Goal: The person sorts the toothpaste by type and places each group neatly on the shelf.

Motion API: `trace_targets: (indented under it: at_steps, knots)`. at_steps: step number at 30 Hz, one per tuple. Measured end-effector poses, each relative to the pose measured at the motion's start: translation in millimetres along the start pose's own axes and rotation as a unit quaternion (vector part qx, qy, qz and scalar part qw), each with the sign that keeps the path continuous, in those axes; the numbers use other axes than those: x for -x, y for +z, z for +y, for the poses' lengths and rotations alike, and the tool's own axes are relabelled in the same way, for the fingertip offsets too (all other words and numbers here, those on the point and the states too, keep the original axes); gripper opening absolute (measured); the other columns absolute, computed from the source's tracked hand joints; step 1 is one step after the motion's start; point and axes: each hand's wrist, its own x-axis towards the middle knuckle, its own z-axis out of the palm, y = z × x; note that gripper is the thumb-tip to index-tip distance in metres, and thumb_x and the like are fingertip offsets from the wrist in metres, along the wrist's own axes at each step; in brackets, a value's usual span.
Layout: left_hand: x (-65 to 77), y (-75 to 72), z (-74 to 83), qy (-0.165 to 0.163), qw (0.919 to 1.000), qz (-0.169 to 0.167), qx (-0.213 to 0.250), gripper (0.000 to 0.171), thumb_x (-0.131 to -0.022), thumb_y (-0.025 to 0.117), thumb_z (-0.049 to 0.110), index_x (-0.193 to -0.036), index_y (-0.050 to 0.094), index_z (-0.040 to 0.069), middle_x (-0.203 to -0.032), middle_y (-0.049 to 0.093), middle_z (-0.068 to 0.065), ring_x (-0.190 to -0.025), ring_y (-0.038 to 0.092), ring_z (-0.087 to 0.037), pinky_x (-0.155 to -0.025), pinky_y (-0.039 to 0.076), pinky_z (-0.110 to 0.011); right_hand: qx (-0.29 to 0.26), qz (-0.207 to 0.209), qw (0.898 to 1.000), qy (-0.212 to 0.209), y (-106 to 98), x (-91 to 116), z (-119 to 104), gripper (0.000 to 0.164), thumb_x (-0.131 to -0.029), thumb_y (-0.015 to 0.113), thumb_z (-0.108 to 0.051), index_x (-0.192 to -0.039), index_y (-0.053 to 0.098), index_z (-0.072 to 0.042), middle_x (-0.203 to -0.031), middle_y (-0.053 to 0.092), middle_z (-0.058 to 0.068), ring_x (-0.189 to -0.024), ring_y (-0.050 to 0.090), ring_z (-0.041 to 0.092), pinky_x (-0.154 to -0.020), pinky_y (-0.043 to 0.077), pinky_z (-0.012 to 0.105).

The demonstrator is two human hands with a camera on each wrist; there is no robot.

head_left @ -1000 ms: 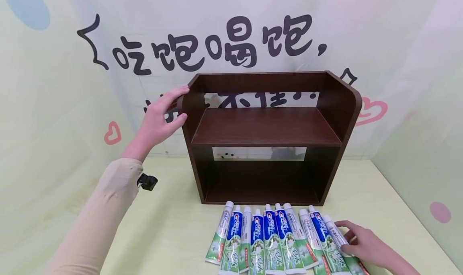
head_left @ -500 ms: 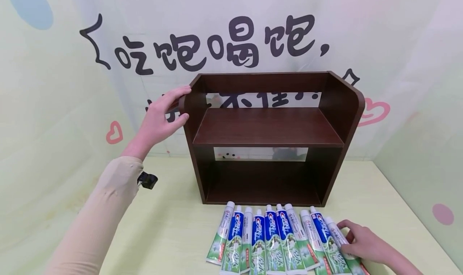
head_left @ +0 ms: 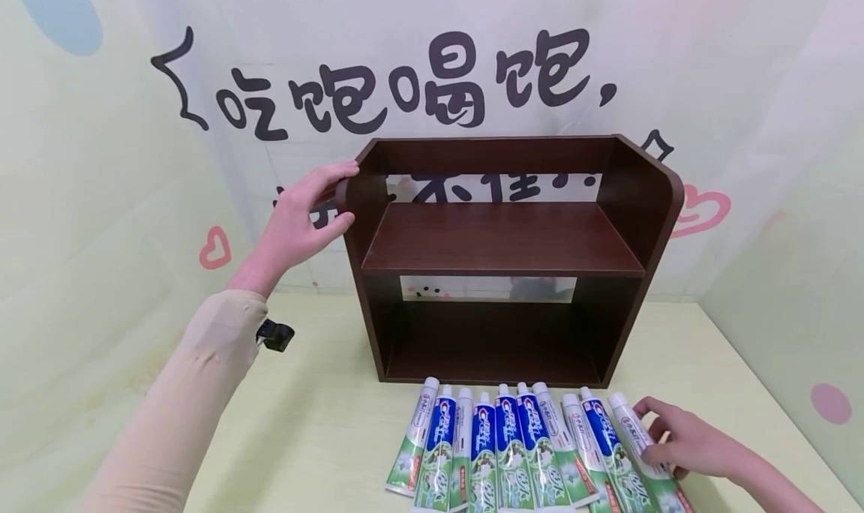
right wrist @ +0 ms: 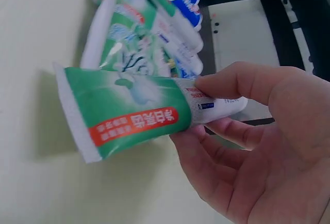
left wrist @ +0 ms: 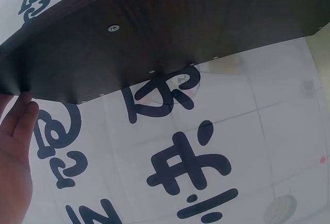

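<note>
My left hand rests on the upper left edge of a dark brown two-tier shelf, its fingers fairly straight. In the left wrist view, fingertips touch the edge of the shelf's side panel. My right hand pinches a white-and-green toothpaste tube between thumb and fingers, at the right end of a row. The tube's crimped end is tilted up off the table in the right wrist view. Beside it lie several toothpaste tubes, some blue-capped-looking Crest ones and some white-and-green, in front of the shelf.
Both shelf tiers hold nothing visible. The pale yellow table extends on both sides of the shelf. Behind stands a light wall covering with large black characters. A small black camera sits on my left wrist.
My right hand has drawn the rightmost toothpaste tube slightly up and right, apart from its neighbour. My left hand stays on the shelf edge. The head view has shifted a little.
</note>
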Motion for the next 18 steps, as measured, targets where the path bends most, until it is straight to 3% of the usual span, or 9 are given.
trace_targets:
  at_steps: [10,18]
  knots:
    - [0.0,0.2,-1.4,-0.005,1.0000,0.001,0.005,0.055,-0.085,0.065,-0.007,-0.138,0.052,-0.001,-0.144,0.052,-0.021,-0.126,0.055,-0.037,-0.105,0.041,-0.008,0.003,0.000,0.999,-0.049,-4,-3,-40,0.052,-0.085,0.069,-0.013,-0.128,0.042,0.000,-0.094,0.060,0.010,-0.079,0.060,0.013,-0.053,0.058,0.031]
    - [-0.1,0.6,-2.0,-0.007,0.9999,-0.002,0.009,0.055,-0.085,0.064,-0.007,-0.138,0.052,-0.001,-0.144,0.052,-0.022,-0.127,0.054,-0.036,-0.105,0.041,-0.008,0.000,0.006,0.993,-0.121,-4,-8,-86,0.051,-0.088,0.069,-0.014,-0.129,0.042,-0.002,-0.098,0.058,0.011,-0.078,0.066,0.011,-0.056,0.059,0.032]
